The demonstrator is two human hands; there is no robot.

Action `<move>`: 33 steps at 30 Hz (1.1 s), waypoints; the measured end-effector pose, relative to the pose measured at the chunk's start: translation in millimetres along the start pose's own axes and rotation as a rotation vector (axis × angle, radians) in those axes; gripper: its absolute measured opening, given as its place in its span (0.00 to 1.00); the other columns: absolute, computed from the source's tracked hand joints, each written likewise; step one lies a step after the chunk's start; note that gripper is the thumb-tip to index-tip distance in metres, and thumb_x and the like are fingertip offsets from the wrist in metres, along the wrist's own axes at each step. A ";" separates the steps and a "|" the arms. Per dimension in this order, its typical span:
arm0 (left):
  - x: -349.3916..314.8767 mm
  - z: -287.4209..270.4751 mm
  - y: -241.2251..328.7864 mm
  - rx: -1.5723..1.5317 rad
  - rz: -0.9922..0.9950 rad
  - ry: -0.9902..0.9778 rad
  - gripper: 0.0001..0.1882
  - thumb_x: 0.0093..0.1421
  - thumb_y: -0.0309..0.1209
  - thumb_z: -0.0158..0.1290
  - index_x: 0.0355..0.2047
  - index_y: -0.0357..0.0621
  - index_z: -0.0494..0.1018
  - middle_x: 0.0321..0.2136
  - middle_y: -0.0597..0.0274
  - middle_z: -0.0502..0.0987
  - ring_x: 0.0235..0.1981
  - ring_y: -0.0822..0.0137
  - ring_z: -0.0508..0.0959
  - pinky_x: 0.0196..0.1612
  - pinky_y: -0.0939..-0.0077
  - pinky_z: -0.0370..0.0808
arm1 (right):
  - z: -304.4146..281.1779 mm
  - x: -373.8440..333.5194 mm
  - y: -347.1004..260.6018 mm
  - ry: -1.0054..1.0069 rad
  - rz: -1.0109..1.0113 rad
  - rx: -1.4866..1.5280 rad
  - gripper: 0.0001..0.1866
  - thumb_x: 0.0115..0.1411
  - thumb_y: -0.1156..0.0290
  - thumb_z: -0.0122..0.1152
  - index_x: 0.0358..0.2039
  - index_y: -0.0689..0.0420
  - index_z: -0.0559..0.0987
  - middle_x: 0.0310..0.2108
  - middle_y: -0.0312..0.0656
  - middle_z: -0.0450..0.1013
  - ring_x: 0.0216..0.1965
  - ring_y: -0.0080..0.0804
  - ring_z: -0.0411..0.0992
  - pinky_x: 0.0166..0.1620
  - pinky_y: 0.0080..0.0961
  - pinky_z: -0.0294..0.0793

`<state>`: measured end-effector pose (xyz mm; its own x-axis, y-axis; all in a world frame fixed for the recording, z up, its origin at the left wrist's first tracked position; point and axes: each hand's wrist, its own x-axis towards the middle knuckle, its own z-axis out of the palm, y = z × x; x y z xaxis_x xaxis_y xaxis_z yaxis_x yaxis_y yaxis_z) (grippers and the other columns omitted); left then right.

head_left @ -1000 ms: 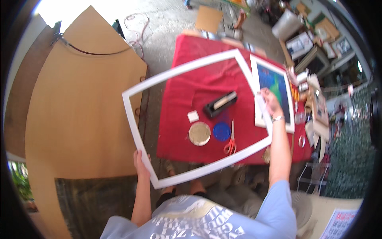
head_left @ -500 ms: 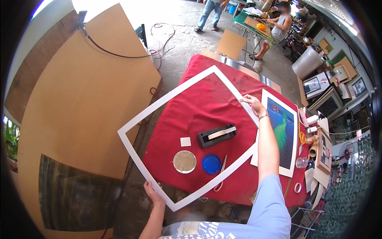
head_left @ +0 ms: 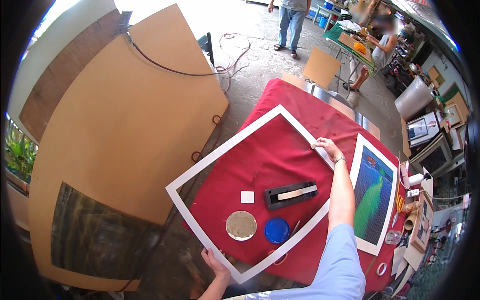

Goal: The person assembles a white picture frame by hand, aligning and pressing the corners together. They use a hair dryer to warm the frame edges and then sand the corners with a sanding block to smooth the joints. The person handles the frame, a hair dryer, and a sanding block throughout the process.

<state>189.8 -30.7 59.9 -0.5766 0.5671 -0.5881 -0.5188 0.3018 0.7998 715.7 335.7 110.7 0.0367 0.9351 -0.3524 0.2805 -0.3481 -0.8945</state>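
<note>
A large white rectangular frame [head_left: 225, 151] is held up over the table's red cloth [head_left: 270, 155]. My left hand [head_left: 216, 263] grips its lower left side near the closest corner. At the right side, my right hand [head_left: 328, 147] pinches a small pale piece [head_left: 313, 146] against the frame's edge; what it is made of cannot be made out. Through the opening show a black tape dispenser [head_left: 280, 201], a small white square [head_left: 247, 197], a round tin of beige paste [head_left: 241, 220] and a blue lid [head_left: 277, 230]. Scissors [head_left: 281, 258] lie partly behind the frame.
A green and blue picture with a white border [head_left: 372, 192] lies to the right. Beyond it are a tape roll [head_left: 381, 269], yellow-handled scissors [head_left: 399, 202] and a clear jar [head_left: 393, 237]. A large brown board [head_left: 125, 135] stands left. Two people are farther back, one at a green table.
The view has shifted, so the scene sits lower and farther right. My right hand remains at the frame's right side and my left keeps its grip. The standing person's legs have shifted.
</note>
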 end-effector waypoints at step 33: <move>85.2 -85.3 102.7 0.525 -0.140 -0.435 0.22 0.73 0.41 0.50 0.61 0.44 0.64 0.51 0.55 0.74 0.45 0.62 0.81 0.42 0.68 0.78 | 189.2 -340.0 -50.2 0.621 -0.226 0.480 0.05 0.73 0.69 0.55 0.42 0.54 0.78 0.37 0.34 0.79 0.37 0.19 0.77 0.39 0.19 0.73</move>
<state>33.6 -16.7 81.7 -0.1643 0.7183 -0.6761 -0.1327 0.6631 0.7367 507.6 22.8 223.3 0.5926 0.8034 -0.0585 -0.0911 -0.0054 -0.9958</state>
